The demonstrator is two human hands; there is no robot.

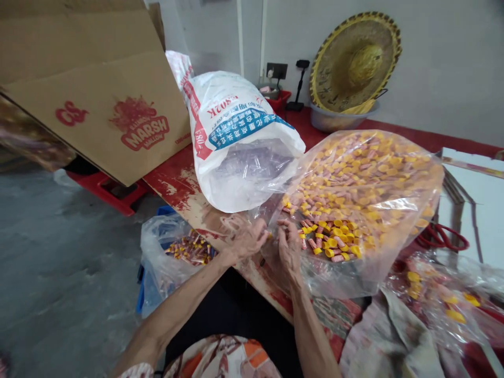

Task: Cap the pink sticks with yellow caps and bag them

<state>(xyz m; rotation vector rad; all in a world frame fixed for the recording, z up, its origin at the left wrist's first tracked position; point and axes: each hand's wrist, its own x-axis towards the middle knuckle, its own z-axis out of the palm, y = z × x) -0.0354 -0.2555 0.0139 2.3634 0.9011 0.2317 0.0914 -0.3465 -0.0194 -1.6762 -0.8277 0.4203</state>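
My left hand (244, 239) and my right hand (289, 242) meet at the front edge of a red worn table (177, 181), fingers pinched together on something small; what it is stays hidden. Just beyond my right hand lies a big clear plastic bag (366, 205) full of small pink pieces with yellow caps (334, 231), its mouth open toward me. A white woven sack (236, 136) with a clear inner liner lies open behind my left hand.
A plastic bag (179, 252) in a blue bin under the table holds more capped pieces. A marshmallow carton (106, 110) leans at left. A straw hat (354, 60) sits on a metal basin at the wall. Another clear bag (444, 299) lies at right.
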